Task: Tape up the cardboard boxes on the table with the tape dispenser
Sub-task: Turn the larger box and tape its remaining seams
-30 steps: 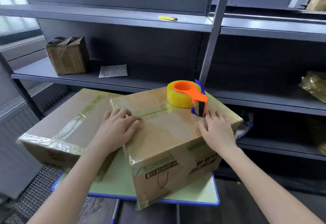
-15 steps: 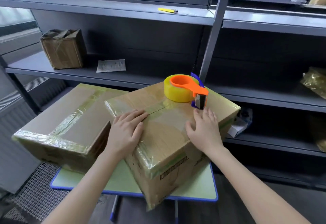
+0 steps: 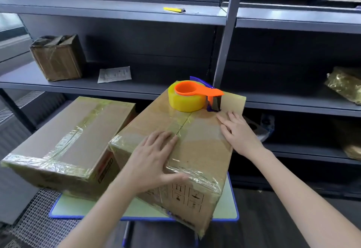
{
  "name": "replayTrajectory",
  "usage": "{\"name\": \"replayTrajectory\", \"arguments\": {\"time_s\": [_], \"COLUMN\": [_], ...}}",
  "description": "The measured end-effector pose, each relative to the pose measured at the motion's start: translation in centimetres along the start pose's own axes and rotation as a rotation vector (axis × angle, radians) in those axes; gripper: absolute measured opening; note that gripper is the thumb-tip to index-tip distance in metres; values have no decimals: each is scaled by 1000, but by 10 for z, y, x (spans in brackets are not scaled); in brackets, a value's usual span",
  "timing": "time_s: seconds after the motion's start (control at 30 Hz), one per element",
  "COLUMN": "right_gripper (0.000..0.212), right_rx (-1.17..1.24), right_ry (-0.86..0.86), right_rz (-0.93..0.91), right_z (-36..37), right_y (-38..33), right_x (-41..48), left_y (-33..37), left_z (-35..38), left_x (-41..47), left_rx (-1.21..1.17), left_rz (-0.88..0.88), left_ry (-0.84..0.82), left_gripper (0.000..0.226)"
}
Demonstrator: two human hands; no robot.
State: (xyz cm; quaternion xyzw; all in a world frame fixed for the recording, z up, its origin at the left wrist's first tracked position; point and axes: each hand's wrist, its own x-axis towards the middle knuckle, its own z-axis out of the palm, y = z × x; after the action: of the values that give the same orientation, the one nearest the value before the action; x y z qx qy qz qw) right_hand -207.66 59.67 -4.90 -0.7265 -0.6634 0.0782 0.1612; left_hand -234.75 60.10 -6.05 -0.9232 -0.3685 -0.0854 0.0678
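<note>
The taped brown cardboard box (image 3: 197, 150) sits on the green, blue-edged worktop (image 3: 231, 206), long axis running away and slightly right. The orange tape dispenser with yellow roll (image 3: 192, 97) lies on its far end, cutter pointing right. The left hand (image 3: 152, 161) and right hand (image 3: 239, 130) press flat on top, fingers straight. A second ago the cutter pointed toward the person; the box has turned.

The person is showing two bare forearms, uncovered from the view's lower edge to the wrists. The left hand (image 3: 154, 161) and the right hand (image 3: 240, 132) are going bare as well, each showing slim fingers; the left one is looking slightly blurred at the thumb.
</note>
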Motion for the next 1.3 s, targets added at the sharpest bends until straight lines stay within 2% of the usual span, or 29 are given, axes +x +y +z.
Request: {"name": "replayTrajectory", "arguments": {"time_s": [0.1,0.2,0.37,0.5,0.63,0.73,0.83,0.93,1.0,1.07,1.13,1.2,1.3], "right_gripper": [45,43,45,47,53,54,53,53,51,49,42,36,37], "right_rx": [138,291,277,96,-165,-196,-192,-198,-173,-160,-164,-165,-149], "right_ry": [67,117,47,-49,-75,-80,-78,-83,-87,-85,-60,-31,-8], "right_rz": [80,127,7,-49,-51,-70,-82,-90,-94,-109,-131,-134,-135], "right_z": [9,11,12,11,13,15,14,13,11,9,9,7,5], "right_y": [-9,-16,-21,-32,-34,-35,-38,-39,-39,-39,-40,-41,-41], "right_x": [-7,-9,0,24,34,32,31,30,30,30,30,30,30], "left_y": [-12,-3,18,43,58,60,58,53,41,19,-5,-22,-38], "left_z": [6,10,13,13,9,9,6,-6,-15,-17,-15,-15,-12], "left_x": [5,5,-5,-1,25,33,30,32,42,62,88,112,141], "left_rx": [23,-11,-15,-33,-42,-69,-70,-70,-187,-305,-285,-222,-130], "left_rz": [205,156,30,-126,-218,-239,-233,-166,-173,-208,-256,-339,-470], "left_ry": [-2,47,142,138,0,-71,-43,-89,-60,46,201,290,187], "left_gripper": [105,96,93,91,96,99,101,103,93,68,46,42,49]}}
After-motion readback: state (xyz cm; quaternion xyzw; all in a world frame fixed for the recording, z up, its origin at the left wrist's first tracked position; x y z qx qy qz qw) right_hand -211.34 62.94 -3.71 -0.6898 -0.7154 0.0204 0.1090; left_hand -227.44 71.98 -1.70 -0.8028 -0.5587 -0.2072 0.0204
